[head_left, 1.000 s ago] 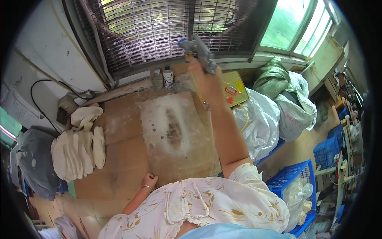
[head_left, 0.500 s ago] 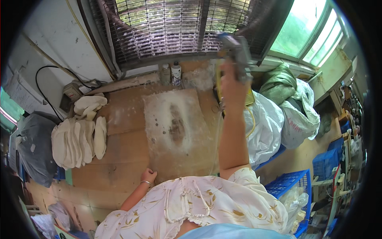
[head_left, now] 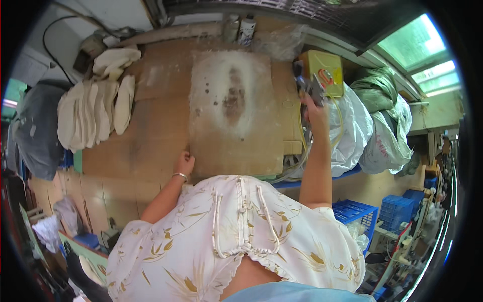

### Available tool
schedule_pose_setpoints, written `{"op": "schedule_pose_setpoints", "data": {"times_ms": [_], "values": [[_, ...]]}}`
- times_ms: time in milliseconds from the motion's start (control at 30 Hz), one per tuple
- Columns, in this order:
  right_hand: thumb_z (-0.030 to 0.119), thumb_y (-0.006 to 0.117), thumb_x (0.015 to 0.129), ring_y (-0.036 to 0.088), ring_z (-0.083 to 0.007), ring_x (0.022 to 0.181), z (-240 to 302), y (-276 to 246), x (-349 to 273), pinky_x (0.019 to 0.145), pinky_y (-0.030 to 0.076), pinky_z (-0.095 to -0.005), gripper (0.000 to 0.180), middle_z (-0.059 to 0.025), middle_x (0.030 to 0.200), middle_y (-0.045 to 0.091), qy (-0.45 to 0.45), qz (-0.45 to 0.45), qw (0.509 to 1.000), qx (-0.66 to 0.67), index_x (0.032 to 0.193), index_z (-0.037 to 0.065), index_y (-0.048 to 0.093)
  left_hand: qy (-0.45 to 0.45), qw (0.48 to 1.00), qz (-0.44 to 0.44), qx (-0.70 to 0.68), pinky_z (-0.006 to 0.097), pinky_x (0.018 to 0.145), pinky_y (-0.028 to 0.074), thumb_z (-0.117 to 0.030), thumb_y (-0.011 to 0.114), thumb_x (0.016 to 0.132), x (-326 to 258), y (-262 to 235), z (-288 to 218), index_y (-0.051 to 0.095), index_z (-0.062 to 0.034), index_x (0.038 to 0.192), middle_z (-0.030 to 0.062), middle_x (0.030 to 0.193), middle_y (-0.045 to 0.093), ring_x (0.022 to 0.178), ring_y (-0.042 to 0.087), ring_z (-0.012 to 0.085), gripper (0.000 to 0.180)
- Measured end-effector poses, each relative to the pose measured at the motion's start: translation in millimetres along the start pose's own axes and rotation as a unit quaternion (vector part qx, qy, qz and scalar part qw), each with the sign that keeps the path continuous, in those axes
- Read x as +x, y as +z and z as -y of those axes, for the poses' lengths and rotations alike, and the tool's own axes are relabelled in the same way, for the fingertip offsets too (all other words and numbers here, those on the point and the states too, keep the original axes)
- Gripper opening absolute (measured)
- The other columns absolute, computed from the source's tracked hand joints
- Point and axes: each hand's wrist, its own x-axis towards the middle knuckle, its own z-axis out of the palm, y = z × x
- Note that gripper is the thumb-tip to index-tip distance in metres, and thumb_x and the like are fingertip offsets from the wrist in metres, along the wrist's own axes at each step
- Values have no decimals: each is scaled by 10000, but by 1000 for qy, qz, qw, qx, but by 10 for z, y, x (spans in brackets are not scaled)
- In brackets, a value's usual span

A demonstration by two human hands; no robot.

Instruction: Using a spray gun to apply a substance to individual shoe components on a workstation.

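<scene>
Fingers of the right hand (head_left: 316, 111) wrap round a dark metal hand tool (head_left: 308, 88), raised over the right edge of the brown wooden workbench (head_left: 151, 136); what kind of tool it is cannot be told; the tool sits just beside a yellow box with a red mark (head_left: 326, 70); the left hand (head_left: 184, 164), loosely curled and holding nothing, rests on the near-left corner of a flat brown board dusted with white powder (head_left: 236, 110), a thin bracelet at its wrist; the board lies flat in the middle of the bench; a stack of pale shoe-sole-shaped pieces (head_left: 93, 113) lies well apart on the left; two small bottles (head_left: 239, 27) stand at the far edge; white plastic sacks (head_left: 352, 131) crowd the right side; blue plastic crates (head_left: 354, 211) sit lower right.
</scene>
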Motion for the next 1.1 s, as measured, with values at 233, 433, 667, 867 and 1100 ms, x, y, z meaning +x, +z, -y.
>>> {"op": "schedule_pose_setpoints", "data": {"times_ms": [233,433,667,867,1100], "values": [[228,577,852,394,-57,382,-648,414,-930,363,311,-233,206,7,583,536,116,108,986,42,814,35,637,-2,1000,-17,12,315,654,480,-214,637,736,-44,37,22,571,-38,1030,71,747,609,685,593,191,349],[177,596,845,470,-72,625,-16,683,-983,568,386,-242,159,16,665,523,58,187,980,39,837,19,587,-51,993,-7,-108,300,662,485,-135,660,714,46,30,12,572,-39,1040,64,767,617,708,595,170,351],[178,593,843,484,-130,606,-356,664,-1098,584,418,-296,161,-59,659,546,-17,137,990,-21,861,19,579,-37,995,12,-91,291,644,482,-98,639,733,91,155,-202,561,-49,1053,57,788,599,680,574,162,333],[187,601,844,492,-110,564,-607,141,-1116,532,405,-252,198,-17,678,570,46,109,993,29,928,8,597,-45,994,35,-92,291,577,472,-74,623,738,58,66,-94,546,-76,1046,44,762,565,654,556,144,317],[222,578,859,495,-70,478,-915,-197,-1214,424,377,-221,216,-27,779,637,170,127,971,109,912,17,622,-39,989,-37,-140,288,731,470,-115,585,769,74,152,-68,565,-12,1071,73,867,612,780,583,165,320]]}}
